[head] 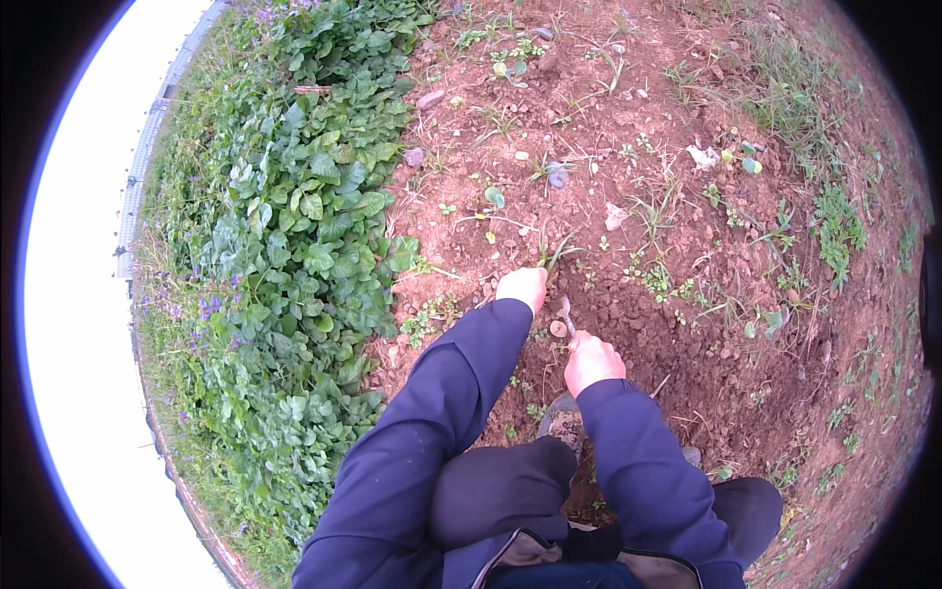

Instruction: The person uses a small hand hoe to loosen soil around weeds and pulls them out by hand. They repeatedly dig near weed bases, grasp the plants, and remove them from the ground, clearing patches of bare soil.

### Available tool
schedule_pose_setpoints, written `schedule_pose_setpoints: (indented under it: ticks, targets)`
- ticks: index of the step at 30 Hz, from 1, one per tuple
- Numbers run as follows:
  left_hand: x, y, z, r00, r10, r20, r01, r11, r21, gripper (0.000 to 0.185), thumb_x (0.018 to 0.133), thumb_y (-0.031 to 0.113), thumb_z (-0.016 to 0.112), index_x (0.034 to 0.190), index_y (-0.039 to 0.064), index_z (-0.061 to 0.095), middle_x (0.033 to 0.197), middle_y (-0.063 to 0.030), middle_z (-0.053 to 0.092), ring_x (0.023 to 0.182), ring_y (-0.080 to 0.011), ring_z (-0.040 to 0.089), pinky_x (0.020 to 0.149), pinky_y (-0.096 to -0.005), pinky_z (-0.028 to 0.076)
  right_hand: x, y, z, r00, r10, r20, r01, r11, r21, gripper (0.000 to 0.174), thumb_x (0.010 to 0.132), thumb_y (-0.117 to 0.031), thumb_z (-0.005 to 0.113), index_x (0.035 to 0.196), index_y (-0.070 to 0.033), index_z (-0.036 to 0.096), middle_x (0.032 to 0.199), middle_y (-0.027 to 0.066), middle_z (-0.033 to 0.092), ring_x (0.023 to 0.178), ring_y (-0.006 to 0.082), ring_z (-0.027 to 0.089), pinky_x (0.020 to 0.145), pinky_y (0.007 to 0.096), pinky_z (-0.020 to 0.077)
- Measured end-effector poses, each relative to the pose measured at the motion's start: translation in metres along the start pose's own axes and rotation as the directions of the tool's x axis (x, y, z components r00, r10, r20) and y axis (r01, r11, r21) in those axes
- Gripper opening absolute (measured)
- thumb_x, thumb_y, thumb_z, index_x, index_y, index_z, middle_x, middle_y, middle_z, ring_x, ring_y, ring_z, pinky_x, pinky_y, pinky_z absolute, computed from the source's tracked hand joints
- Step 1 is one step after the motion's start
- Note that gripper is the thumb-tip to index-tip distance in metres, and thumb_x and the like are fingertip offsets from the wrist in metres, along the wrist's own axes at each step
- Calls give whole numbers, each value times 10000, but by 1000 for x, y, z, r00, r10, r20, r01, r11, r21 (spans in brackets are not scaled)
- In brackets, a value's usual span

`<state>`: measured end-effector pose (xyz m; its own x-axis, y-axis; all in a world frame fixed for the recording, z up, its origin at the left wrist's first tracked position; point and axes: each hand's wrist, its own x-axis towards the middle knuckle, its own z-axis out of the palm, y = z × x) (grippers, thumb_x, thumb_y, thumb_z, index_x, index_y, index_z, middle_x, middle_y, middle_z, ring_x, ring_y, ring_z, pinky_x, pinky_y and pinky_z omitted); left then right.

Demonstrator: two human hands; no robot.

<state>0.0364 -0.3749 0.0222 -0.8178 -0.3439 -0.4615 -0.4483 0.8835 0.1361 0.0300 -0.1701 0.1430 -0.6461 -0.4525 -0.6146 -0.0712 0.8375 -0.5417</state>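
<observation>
My left hand point(524, 287) is curled into a fist at a small tuft of grass point(557, 256), whose narrow leaves stick out just past the knuckles. The fingertips are hidden under the hand. Lower and to the right, my right hand point(595, 362) is closed around a small hand tool with a metal end point(565, 308); most of its handle is covered by the fingers. The tool's end points away from me, at the reddish soil close to the left hand. A round pale stone point(558, 328) lies beside the tool.
Dense leafy plants point(316, 213) with purple flowers point(209, 305) border the left side. Small weeds point(655, 280), seedlings point(495, 196) and stones point(615, 216) dot the soil. Darker, loosened soil point(662, 353) lies to the right. My shoe point(565, 423) is below the hands.
</observation>
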Motion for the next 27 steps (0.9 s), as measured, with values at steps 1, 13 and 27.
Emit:
schedule_pose_setpoints:
  ticks: [1,13,27]
  targets:
    - [0,1,0,1000,-10,-6,10,1000,3,203,952,219,584,1013,69,707,936,-204,739,920,-391,727,816,-517,566,-1,0,1,1000,-5,3,5,1000,-25,194,967,-159,552,1059,-43,678,976,261,719,978,456,692,870,535,548]
    - [-5,-1,18,994,59,-90,-56,998,29,262,996,208,494,920,73,706,844,-182,740,827,-365,742,730,-500,581,-7,-12,7,998,46,39,-46,999,7,272,994,-214,528,1186,-66,651,1000,268,723,997,455,696,885,548,540]
    - [-3,-13,15,1000,-31,1,31,992,-125,284,929,222,676,1174,82,703,992,-242,726,963,-421,699,867,-488,551,-16,16,27,982,100,158,-102,995,5,344,1015,-271,529,1295,-72,548,972,262,733,946,452,717,857,548,553]
